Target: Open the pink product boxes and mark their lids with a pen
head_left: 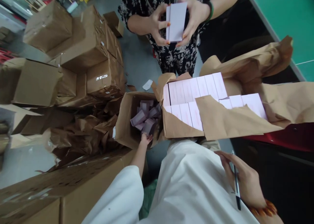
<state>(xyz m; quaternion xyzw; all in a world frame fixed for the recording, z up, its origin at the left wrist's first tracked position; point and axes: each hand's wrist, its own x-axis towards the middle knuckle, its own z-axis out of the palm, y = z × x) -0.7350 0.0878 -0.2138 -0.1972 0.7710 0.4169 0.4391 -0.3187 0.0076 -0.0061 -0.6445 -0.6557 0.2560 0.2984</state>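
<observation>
The person's hands are well apart, one at each side of a white sleeve. The left hand (pixel 146 139) reaches forward to the near rim of an open brown carton (pixel 125 119), its fingertips at or just beside a jumbled heap of small mauve boxes (pixel 144 117). Whether it grips one cannot be told from this view. The boxes lie straight ahead of that hand at varied angles, with no shared long axis, and the left hand is much nearer to them than the right. The right hand (pixel 244 181) rests low at the right, holding a black-and-silver pen (pixel 236 184) whose long axis runs nearly straight away from the person, tip downward. Just right of the mauve heap, an open carton lined with kraft paper (pixel 220 126) holds rows of flat white boxes (pixel 193 90). Across from the person, a co-worker's hands (pixel 157 24) clasp a stack of white boxes (pixel 176 21) at chest height. Taped cardboard cartons (pixel 85 54) and crumpled kraft paper (pixel 83 135) lie to the left on a grey floor (pixel 137 60).
</observation>
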